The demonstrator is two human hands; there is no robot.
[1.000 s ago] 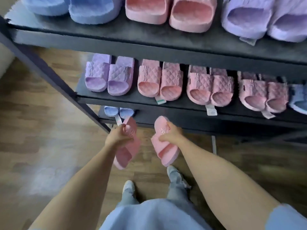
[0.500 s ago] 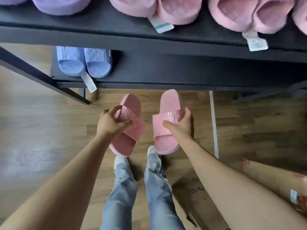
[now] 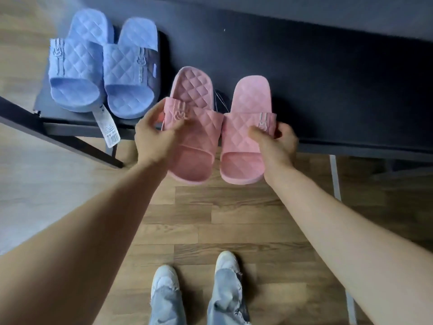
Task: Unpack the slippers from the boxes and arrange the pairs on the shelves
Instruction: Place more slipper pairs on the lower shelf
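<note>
Dark shelf (image 3: pixel 304 78) above wood-plank floor (image 3: pixel 210 219)

Two pink slippers (image 3: pixel 194 139), two blue slippers (image 3: pixel 77 71).

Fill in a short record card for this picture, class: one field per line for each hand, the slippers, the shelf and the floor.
left hand: grips the strap of the left pink slipper
right hand: grips the strap of the right pink slipper
pink pair: side by side, heels over the shelf's front edge, toes overhanging the floor
blue pair: resting on the shelf, left of the pink pair, paper tag hanging off the front
shelf: dark, bare to the right of the pink pair
floor: wood planks
</note>
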